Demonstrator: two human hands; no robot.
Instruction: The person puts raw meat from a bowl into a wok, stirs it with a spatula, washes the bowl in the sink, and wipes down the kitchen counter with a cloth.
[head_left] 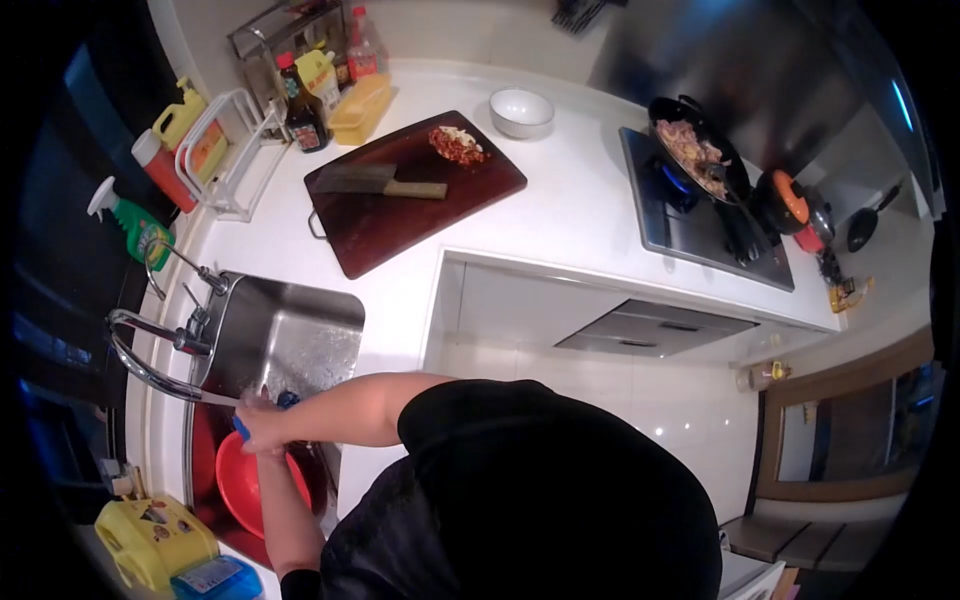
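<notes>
My hands meet over the sink, under the curved tap (140, 370), with a thin stream of water beside them. My right hand (262, 424) lies over the left with its fingers bent inward. A small blue piece (241, 428) shows at its edge; what it is I cannot make out. My left hand (268, 450) is mostly hidden behind the right, so its fingers do not show clearly. Below both hands a red basin (232, 475) stands in the near sink bowl. A dark blue object (288, 399) sits just past the hands, partly covered.
Beyond is a steel sink bowl (320, 335). A cutting board (400, 225) holds a cleaver (370, 182) and chopped food (460, 147). A white bowl (521, 112) stands nearby. A wok (690, 150) of food sits over a blue flame. Yellow jug (150, 540) and blue bottle (215, 578) flank the sink.
</notes>
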